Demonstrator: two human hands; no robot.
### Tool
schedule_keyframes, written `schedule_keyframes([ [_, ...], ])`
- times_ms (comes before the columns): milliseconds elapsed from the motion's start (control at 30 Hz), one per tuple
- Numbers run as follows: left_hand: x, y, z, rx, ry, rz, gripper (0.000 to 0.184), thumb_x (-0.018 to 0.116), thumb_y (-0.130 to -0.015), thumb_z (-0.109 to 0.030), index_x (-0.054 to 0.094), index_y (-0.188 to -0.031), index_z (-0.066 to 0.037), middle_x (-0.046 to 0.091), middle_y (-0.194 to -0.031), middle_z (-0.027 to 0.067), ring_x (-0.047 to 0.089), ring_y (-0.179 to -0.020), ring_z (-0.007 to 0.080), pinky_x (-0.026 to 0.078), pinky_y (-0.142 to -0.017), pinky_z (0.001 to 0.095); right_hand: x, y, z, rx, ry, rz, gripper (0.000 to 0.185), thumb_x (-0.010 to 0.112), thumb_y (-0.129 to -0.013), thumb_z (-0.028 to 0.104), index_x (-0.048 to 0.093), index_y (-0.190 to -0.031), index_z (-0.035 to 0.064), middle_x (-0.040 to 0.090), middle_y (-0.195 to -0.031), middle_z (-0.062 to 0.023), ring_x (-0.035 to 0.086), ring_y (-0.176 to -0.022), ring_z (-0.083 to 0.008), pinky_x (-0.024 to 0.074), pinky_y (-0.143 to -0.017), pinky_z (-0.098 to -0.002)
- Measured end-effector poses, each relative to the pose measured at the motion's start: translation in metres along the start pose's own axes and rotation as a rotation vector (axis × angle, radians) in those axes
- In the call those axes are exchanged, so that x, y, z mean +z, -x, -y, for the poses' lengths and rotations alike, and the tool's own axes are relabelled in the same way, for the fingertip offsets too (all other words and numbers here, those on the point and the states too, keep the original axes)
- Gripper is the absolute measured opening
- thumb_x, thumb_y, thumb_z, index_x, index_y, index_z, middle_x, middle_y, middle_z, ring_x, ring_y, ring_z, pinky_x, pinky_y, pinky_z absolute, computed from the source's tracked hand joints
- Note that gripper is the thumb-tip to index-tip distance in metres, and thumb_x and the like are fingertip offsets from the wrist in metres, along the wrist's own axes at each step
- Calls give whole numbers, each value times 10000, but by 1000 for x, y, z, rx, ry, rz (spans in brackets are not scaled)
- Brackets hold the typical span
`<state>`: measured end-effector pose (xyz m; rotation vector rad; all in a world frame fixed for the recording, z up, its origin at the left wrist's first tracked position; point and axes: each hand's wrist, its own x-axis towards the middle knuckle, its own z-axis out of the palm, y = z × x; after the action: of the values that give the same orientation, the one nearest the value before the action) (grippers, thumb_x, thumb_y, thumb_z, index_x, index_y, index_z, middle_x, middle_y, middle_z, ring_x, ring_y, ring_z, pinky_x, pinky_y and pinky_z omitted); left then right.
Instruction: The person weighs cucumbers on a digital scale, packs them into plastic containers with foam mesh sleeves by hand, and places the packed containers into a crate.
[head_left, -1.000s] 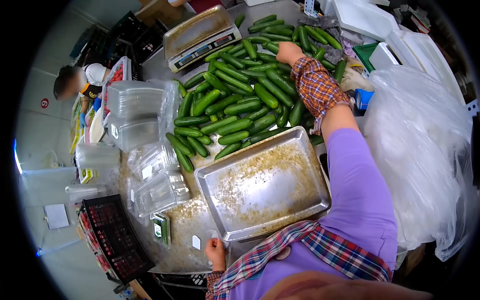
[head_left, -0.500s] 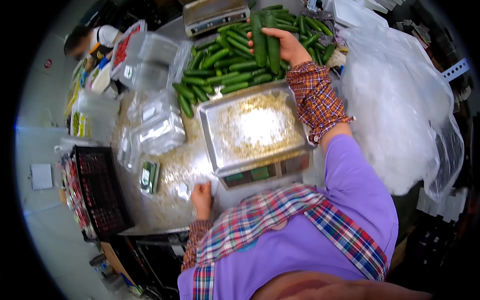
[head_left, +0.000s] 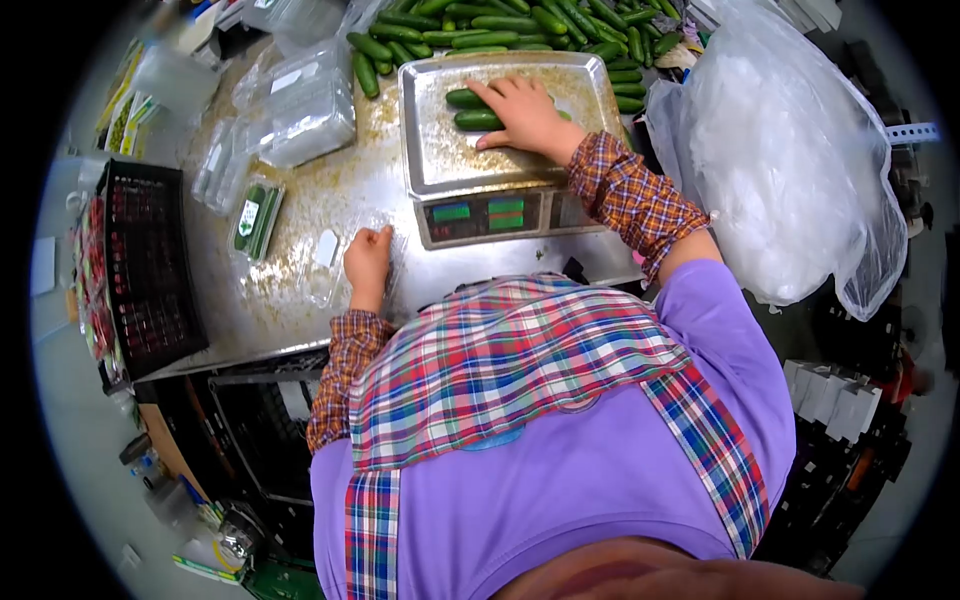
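Note:
Two cucumbers (head_left: 478, 120) lie side by side on the metal tray of a scale (head_left: 425, 165), whose lit display faces me. Over them rests my right hand (head_left: 525, 118), its fingers spread and touching them, covering their right parts. My left hand (head_left: 368, 262) is closed at the edge of a clear plastic container (head_left: 340, 250) with a white label, on the steel table to the left of the scale. A packed clear box of cucumbers (head_left: 257, 220) sits further left. Behind the scale lies a big pile of cucumbers (head_left: 490, 25).
Stacked clear containers (head_left: 300, 105) stand at the back left. A black crate (head_left: 150, 260) is at the table's left edge. To the right of the scale hangs a large clear plastic bag (head_left: 780, 150). More black crates are below the table.
My right hand has brought two cucumbers from the pile down onto the scale tray and loosened its fingers. My left hand stays by the container. The view has tilted down.

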<state>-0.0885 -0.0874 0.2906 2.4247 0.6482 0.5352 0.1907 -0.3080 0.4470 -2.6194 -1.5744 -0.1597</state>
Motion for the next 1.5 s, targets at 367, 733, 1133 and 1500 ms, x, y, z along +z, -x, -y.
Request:
schedule_keyframes([
  [367, -34, 7, -20, -203, 118, 201, 164, 640, -806, -208, 621, -876, -61, 635, -699, 110, 627, -650, 270, 478, -593, 362, -30, 18, -21, 83, -249, -443, 639, 724, -746, 304, 483, -1231, -35, 539, -1144, -233, 549, -1035, -357, 461, -863, -389],
  [733, 15, 12, 54, -6, -101, 237, 97, 599, -762, -125, 621, -795, -36, 628, -750, 156, 607, -716, 335, 475, -623, 403, 49, 45, -53, 119, -327, -442, 519, 660, -805, 353, 550, -1186, 19, 552, -1179, -189, 522, -1096, -335, 414, -945, -384],
  [1133, 23, 8, 61, 63, -72, 279, 116, 597, -756, -112, 547, -732, -10, 589, -705, 189, 574, -689, 379, 451, -607, 437, 30, 33, -75, 539, -347, -331, 255, 485, -815, 223, 686, -885, 81, 662, -887, -152, 616, -846, -341, 494, -723, -421],
  [1500, 14, -9, 39, -172, -196, 514, 273, 733, -689, -146, 485, -703, -32, 575, -669, 174, 562, -647, 369, 446, -578, 428, 7, -49, -296, 825, -247, -102, 452, 560, -831, 410, 665, -718, -14, 657, -797, -187, 635, -782, -322, 484, -778, -411],
])
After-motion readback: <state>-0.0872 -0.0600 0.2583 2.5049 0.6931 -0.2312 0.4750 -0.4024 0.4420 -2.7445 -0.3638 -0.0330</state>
